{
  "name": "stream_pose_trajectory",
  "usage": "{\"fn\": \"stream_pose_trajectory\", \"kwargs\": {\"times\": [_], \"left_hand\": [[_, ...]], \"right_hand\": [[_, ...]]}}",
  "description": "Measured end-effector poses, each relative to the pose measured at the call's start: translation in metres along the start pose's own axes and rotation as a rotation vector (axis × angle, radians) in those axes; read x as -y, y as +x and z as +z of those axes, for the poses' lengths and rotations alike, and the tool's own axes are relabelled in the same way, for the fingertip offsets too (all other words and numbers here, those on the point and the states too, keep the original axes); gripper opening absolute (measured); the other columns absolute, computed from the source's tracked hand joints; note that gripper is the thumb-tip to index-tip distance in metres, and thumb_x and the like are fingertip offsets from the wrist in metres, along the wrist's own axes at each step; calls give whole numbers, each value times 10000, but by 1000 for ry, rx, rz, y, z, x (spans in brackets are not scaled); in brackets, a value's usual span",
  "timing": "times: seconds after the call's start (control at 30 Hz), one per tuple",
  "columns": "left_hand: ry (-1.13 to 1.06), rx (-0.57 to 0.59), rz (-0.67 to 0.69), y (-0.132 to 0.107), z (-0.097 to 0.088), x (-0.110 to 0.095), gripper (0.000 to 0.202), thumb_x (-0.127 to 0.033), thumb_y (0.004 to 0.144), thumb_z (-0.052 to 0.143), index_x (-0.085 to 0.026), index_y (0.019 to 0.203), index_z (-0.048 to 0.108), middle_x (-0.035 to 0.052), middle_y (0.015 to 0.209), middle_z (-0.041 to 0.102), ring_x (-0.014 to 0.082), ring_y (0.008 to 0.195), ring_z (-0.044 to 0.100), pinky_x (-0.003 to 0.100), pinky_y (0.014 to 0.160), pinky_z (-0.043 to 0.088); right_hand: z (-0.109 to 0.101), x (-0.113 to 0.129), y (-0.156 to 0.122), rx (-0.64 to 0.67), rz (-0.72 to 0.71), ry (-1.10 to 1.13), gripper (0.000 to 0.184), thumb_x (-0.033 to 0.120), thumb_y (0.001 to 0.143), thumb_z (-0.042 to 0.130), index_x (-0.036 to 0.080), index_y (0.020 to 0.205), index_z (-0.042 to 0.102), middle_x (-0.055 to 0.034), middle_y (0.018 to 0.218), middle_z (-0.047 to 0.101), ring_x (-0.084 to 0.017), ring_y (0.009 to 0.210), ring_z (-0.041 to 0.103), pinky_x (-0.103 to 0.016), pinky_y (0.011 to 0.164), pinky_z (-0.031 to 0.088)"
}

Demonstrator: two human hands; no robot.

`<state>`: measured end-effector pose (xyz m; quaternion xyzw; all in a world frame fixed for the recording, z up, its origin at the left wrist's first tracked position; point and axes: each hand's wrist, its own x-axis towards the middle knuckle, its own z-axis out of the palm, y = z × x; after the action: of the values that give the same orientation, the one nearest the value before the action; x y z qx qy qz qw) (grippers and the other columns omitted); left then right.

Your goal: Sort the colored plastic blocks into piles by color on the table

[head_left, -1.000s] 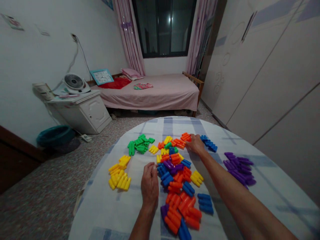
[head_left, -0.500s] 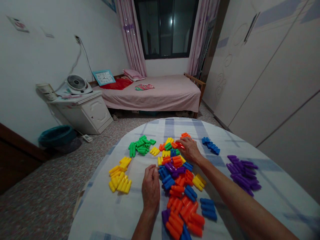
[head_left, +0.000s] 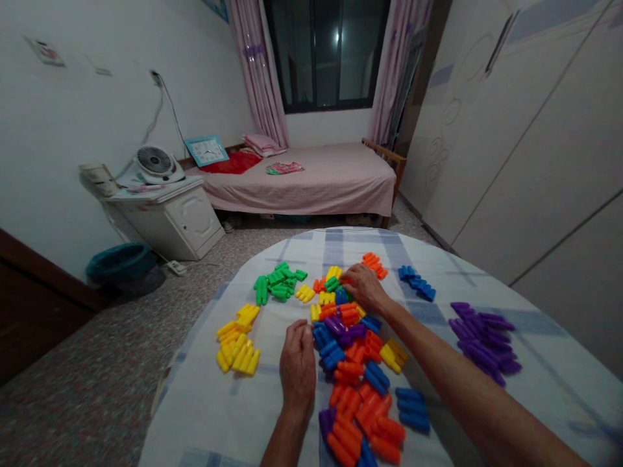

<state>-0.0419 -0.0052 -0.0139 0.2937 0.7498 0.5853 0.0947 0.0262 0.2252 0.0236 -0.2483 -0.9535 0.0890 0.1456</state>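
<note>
A mixed pile of coloured plastic blocks (head_left: pixel 353 363) runs down the middle of a round table with a checked cloth (head_left: pixel 204 402). My right hand (head_left: pixel 364 287) reaches to the far end of the pile, its fingers closing over an orange block (head_left: pixel 346 281). My left hand (head_left: pixel 298 362) rests palm down on the cloth, fingertips at a blue block (head_left: pixel 322 336) on the pile's left side. Sorted groups lie apart: green blocks (head_left: pixel 277 284), yellow blocks (head_left: pixel 237 347), orange blocks (head_left: pixel 374 263), blue blocks (head_left: pixel 416 283) and purple blocks (head_left: pixel 481 337).
Beyond the table stands a bed with a pink cover (head_left: pixel 311 178). A white cabinet (head_left: pixel 168 217) with a small fan (head_left: pixel 154 162) is at the left, and a teal basin (head_left: pixel 119 263) sits on the floor. Wardrobe doors (head_left: pixel 525 130) line the right wall.
My right hand has drawn back from the far orange group and moved left onto the far end of the mixed pile. My left hand has stayed in place.
</note>
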Motion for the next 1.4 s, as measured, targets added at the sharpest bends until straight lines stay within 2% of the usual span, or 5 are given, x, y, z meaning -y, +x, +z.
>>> {"fn": "stream_pose_trajectory", "kwargs": {"times": [0.27, 0.43, 0.9, 1.2, 1.4], "left_hand": [[2, 3, 0, 0, -1, 0, 312, -385, 920, 395, -206, 989, 641, 71, 1087, 619, 190, 1023, 593, 328, 918, 472], [25, 10, -3, 1, -1, 2, 335, -395, 926, 380, -198, 994, 642, 80, 1109, 609, 197, 1053, 578, 335, 937, 459], [12, 17, 8, 0, 0, 0, 317, -379, 932, 374, -191, 1016, 615, 79, 1097, 610, 190, 1027, 583, 334, 923, 456], [47, -5, 20, -1, -1, -7, 307, -362, 932, 368, -192, 968, 622, 65, 1062, 622, 167, 963, 600, 298, 865, 475], [58, -4, 35, -1, -2, -8, 307, -348, 932, 365, -196, 978, 628, 64, 1071, 621, 173, 1004, 588, 317, 915, 453]], "right_hand": [[-10, 3, 22, -97, 33, -101, 330, 223, 887, 466, 229, 1175, 627, -85, 1283, 554, -268, 1241, 369, -412, 966, 335], [0, 23, 42, 150, -33, -29, 413, 183, 893, 406, 239, 1270, 566, -44, 1325, 545, -214, 1213, 441, -354, 963, 375], [-18, 29, 17, 279, 50, -182, 392, 214, 807, 540, 250, 1188, 623, -105, 1213, 587, -272, 1121, 524, -376, 885, 408], [-35, 38, 15, 253, 218, -234, 321, 230, 853, 483, 87, 1117, 597, -181, 1095, 609, -243, 974, 593, -304, 767, 431], [-30, 92, 27, 236, -174, -63, 296, 238, 786, 571, 140, 1064, 590, -130, 1168, 581, -247, 1064, 529, -334, 849, 416]]}}
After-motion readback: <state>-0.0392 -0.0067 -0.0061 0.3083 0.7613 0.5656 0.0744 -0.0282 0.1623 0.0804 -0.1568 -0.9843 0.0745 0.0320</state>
